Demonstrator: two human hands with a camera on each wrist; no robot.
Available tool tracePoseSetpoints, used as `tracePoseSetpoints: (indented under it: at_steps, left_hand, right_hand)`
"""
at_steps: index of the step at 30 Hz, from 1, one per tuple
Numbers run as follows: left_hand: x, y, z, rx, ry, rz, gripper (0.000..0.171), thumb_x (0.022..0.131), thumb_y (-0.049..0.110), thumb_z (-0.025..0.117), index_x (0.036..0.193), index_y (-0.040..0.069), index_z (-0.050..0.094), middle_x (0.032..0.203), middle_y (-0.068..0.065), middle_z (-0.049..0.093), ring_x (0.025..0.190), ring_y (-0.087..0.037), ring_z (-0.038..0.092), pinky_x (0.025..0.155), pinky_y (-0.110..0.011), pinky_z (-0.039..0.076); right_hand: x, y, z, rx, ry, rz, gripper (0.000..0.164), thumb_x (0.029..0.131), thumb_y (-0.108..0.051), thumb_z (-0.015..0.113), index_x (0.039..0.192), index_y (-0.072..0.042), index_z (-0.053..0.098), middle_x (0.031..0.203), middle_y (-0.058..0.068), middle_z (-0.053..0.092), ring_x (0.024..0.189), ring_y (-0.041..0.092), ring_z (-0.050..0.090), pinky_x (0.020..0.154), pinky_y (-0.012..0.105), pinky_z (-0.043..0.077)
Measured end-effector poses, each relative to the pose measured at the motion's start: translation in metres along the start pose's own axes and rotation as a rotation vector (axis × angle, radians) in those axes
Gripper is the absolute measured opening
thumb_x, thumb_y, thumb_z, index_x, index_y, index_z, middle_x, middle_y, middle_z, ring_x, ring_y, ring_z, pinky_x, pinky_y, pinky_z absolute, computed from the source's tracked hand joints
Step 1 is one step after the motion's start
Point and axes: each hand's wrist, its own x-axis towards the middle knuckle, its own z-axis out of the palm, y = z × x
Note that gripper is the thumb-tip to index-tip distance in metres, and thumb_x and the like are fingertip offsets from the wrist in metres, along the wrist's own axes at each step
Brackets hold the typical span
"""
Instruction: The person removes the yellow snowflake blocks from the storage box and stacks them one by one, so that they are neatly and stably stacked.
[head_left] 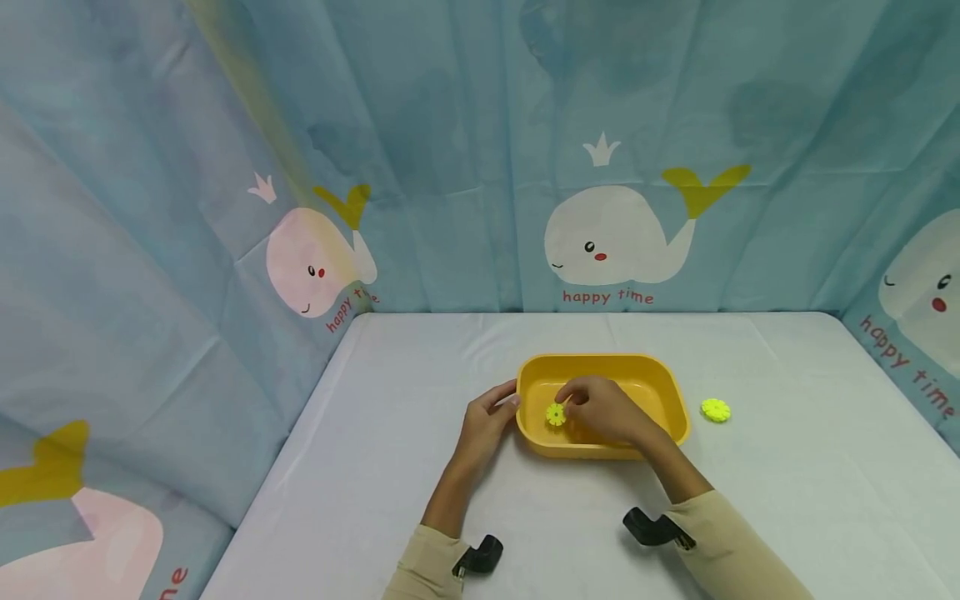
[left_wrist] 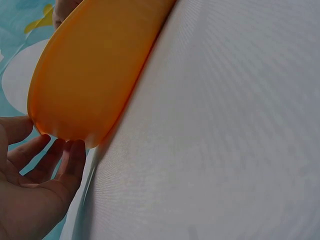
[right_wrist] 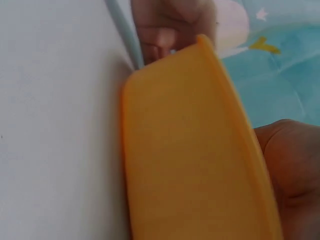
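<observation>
A yellow rectangular tray (head_left: 660,451) with rounded corners stands on the table. My left hand (head_left: 483,427) holds the tray's left end, its bent fingertips and thumb against the outer wall and rim, as the left wrist view (left_wrist: 45,185) shows. My right hand (head_left: 603,410) reaches inside the tray, fingers curled. At its fingertips is a small neon-yellow flower-shaped disc (head_left: 556,414), seemingly pinched at its right edge. In the right wrist view the tray wall (right_wrist: 185,145) hides the fingers and the disc; only the back part of my right hand (right_wrist: 295,170) shows.
Another neon-yellow flower-shaped disc (head_left: 716,410) lies on the white table (head_left: 390,467), just right of the tray. A blue curtain (head_left: 450,167) with printed whales hangs behind the table and along its sides. Black wrist mounts (head_left: 651,527) stick out from both sleeves.
</observation>
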Motion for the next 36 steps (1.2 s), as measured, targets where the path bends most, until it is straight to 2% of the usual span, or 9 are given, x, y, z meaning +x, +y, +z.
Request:
tracePoseSetpoints:
  at_steps: [9,17,23,29,36]
  left_hand:
    - [0.002,-0.003,-0.001,-0.005,-0.001,0.005,0.042,0.106,0.027,0.067,0.145,0.013,0.066,0.147,-0.007,0.065,0.124,-0.021,0.069,0.103,-0.025,0.057]
    - [0.001,-0.001,-0.001,0.006,0.004,-0.004,0.042,0.105,0.028,0.067,0.145,0.014,0.066,0.147,-0.005,0.064,0.124,-0.020,0.068,0.103,-0.025,0.057]
    - [0.001,-0.002,-0.001,0.000,0.008,-0.003,0.042,0.106,0.026,0.067,0.145,0.012,0.066,0.147,-0.007,0.064,0.124,-0.021,0.068,0.103,-0.025,0.057]
    - [0.000,-0.002,-0.002,0.005,0.008,-0.005,0.041,0.106,0.027,0.067,0.145,0.013,0.066,0.148,-0.006,0.064,0.124,-0.020,0.068,0.103,-0.025,0.057]
    - [0.000,-0.001,-0.001,0.001,0.000,0.006,0.042,0.106,0.027,0.067,0.145,0.012,0.065,0.148,-0.007,0.064,0.124,-0.021,0.068,0.103,-0.025,0.057]
  right_hand:
    - [-0.025,0.003,-0.026,0.103,0.087,0.013,0.018,0.101,-0.009,0.068,0.116,-0.005,0.075,0.098,0.009,0.072,0.082,0.024,0.062,0.068,0.030,0.057]
    - [-0.047,0.011,-0.048,0.137,0.176,0.036,0.023,0.104,-0.016,0.069,0.123,-0.005,0.074,0.115,0.013,0.075,0.099,0.025,0.069,0.075,0.032,0.062]
    - [-0.064,0.018,-0.063,0.153,0.241,0.050,0.027,0.105,-0.020,0.068,0.127,-0.006,0.073,0.120,0.014,0.075,0.104,0.028,0.068,0.076,0.033,0.062]
    - [-0.078,0.027,-0.075,0.168,0.295,0.086,0.036,0.105,-0.027,0.068,0.134,-0.005,0.070,0.123,0.015,0.073,0.101,0.026,0.067,0.075,0.026,0.061]
    - [-0.092,0.041,-0.088,0.182,0.374,0.101,0.041,0.107,-0.030,0.065,0.135,0.000,0.068,0.119,0.015,0.072,0.095,0.020,0.068,0.074,0.025,0.061]
